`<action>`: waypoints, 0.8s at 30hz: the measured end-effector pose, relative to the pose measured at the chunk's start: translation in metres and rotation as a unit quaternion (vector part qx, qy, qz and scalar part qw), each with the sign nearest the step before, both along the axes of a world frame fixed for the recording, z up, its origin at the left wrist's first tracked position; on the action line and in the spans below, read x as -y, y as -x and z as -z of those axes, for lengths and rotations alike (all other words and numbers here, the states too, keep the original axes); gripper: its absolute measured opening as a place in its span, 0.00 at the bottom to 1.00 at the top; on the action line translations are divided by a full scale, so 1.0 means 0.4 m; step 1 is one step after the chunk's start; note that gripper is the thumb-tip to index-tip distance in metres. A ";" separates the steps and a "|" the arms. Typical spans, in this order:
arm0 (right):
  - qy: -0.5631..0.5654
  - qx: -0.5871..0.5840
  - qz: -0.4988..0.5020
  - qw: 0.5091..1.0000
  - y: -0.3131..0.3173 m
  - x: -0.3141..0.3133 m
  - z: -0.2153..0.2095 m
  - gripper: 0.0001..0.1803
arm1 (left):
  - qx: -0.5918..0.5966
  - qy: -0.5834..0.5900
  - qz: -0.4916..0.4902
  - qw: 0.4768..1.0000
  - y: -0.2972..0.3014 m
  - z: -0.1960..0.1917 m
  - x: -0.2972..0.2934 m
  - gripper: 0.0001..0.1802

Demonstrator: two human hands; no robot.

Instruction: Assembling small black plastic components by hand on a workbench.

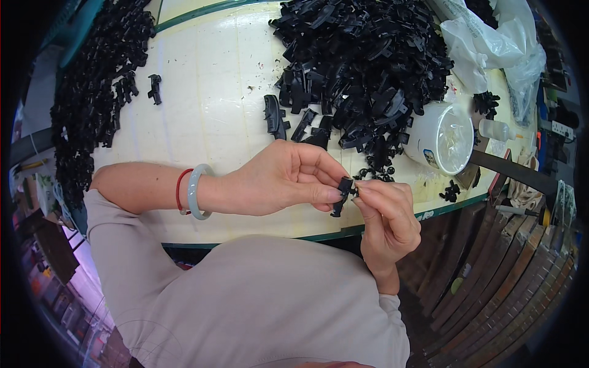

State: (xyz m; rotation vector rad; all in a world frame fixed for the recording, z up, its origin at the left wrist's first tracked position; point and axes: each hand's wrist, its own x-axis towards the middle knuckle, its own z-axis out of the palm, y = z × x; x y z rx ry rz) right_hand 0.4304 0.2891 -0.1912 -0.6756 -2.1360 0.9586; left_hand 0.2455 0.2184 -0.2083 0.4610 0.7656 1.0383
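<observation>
Between thumb and fingers, my left hand (288,181) pinches a small black plastic part (345,191) above the table's near edge. My right hand (391,218) meets it from the right, fingertips closed on a tiny black piece (354,191) against the part's side. Whether the two pieces are joined I cannot tell. Beyond my hands rises a big heap of black plastic parts (368,61). A few tiny black pieces (377,173) lie just behind my right fingertips. Loose curved black parts (274,116) rest in front of the heap.
Another long heap of black parts (92,92) covers the table's left side, with one single part (154,89) beside it. A white tub (423,138) lined with clear plastic stands at right. Plastic bags (485,43) and a small bottle (496,129) are behind it.
</observation>
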 end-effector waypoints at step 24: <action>0.433 -0.164 0.077 0.883 -0.108 0.015 0.032 0.07 | -0.422 0.039 -0.159 0.892 0.227 -0.052 0.140 0.14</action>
